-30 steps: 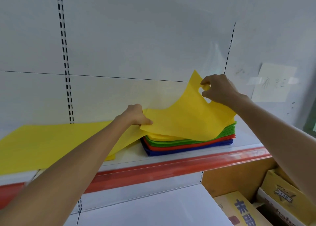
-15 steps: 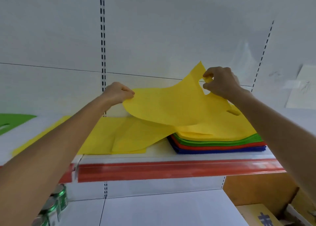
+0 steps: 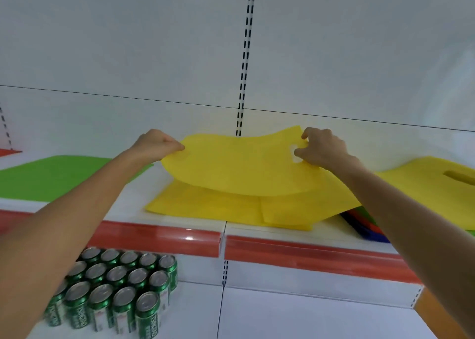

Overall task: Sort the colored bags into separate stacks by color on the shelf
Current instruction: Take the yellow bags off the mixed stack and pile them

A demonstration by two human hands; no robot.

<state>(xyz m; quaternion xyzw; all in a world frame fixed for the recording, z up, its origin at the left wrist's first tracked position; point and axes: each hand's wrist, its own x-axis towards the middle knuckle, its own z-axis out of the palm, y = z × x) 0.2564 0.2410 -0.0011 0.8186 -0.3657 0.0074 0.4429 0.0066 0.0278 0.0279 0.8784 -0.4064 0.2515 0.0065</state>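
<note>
White slotted back panels behind, white shelf (image 3: pixel 295 254) with a red front strip. Left grip (image 3: pixel 156 143): fingers curled, pinching the left edge of the held yellow bag (image 3: pixel 239 169). Right grip (image 3: pixel 321 148): closed on the same bag at its handle cutout, thumb by the hole. The bag is stretched between both, sagging in the middle, in the air over the yellow stack (image 3: pixel 205 205). Can't tell if its low edge already touches the stack.

Change: a second ago this bag was peeling off the mixed pile (image 3: pixel 361 223). Now it is carried left, clear of that pile, directly above the yellow stack. The view swung left too, so the green stack (image 3: pixel 51 176) at far left now shows.

Meaning: the step in hand is yellow onto yellow, and it looks nearly done, with only lowering and letting go left. The mixed pile at the right edge has another yellow bag (image 3: pixel 424 184) on top, with green, red and blue edges under it, so plenty of sorting remains. No red or blue stack is visible.

Containers: none hold bags. The lower shelf carries a block of green cans (image 3: pixel 115 287), upright in tight rows, tops look sealed. Orange-brown corner at bottom right, can't tell what it is.
</note>
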